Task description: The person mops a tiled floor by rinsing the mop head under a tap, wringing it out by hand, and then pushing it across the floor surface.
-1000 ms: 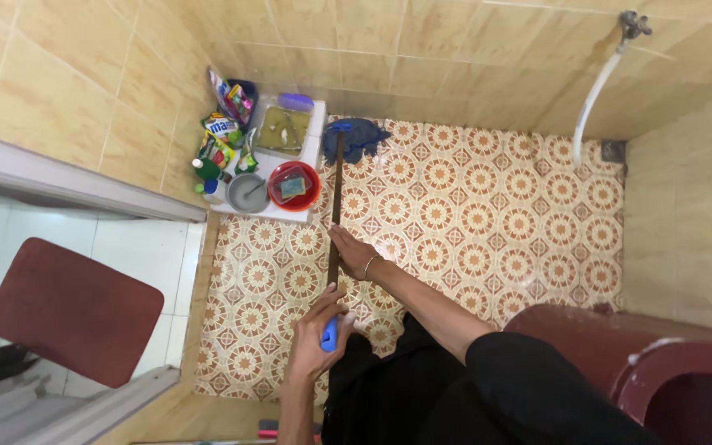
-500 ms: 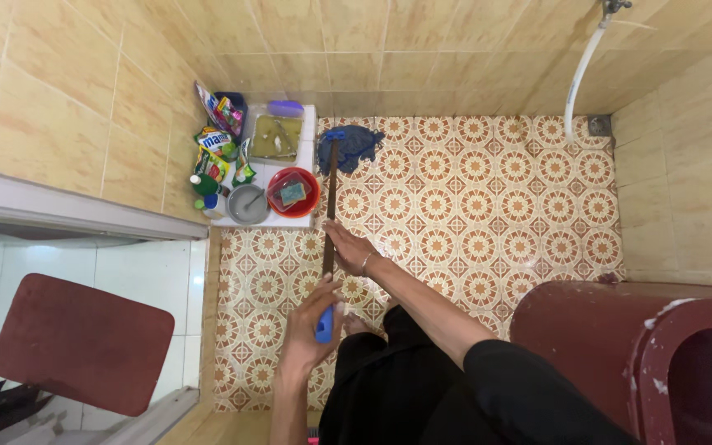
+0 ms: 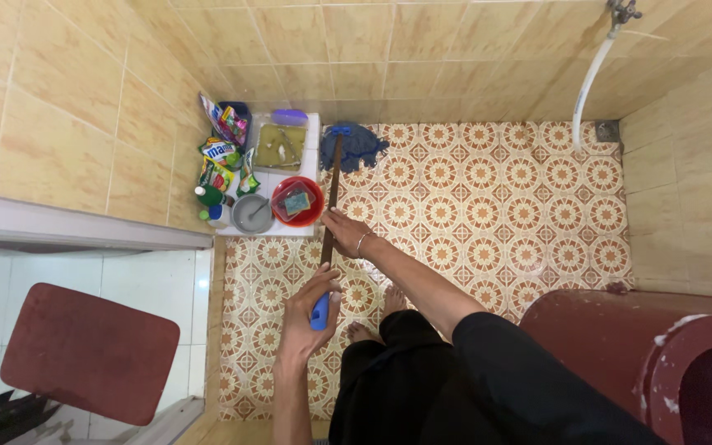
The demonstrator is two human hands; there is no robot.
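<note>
On the blue grip end of the mop (image 3: pixel 332 185), the left hand (image 3: pixel 306 317) is closed, fingers wrapped round the handle. Higher up the dark shaft, the right hand (image 3: pixel 346 233) is laid against the handle, fingers extended along it; whether it is fully closed cannot be told. A bracelet is worn at that wrist.

Mop is held at a slant, handle running from the hands up to the far wall. Mop head (image 3: pixel 354 143): dark blue strands with a blue clamp, spread on the floor (image 3: pixel 488 206) just beside the white tray (image 3: pixel 313 148), near the back wall.

Floor is patterned tile, orange-brown rosettes on cream, glossy. Bare feet (image 3: pixel 377 317) are seen on it below the hands; black clothing fills the lower frame.

Walls are beige tile. White hose (image 3: pixel 591 78) is hung from a tap in the far right corner, with a drain below it. Maroon tub (image 3: pixel 620 338) is at lower right.

Tray contents: red bowl (image 3: pixel 297 200) with a sponge, grey bowl (image 3: pixel 252 213), a soapy tub. Colourful sachets and a green bottle are crowded against the left wall.

Beyond the threshold at left, white tiles with a red mat (image 3: pixel 88 353).
</note>
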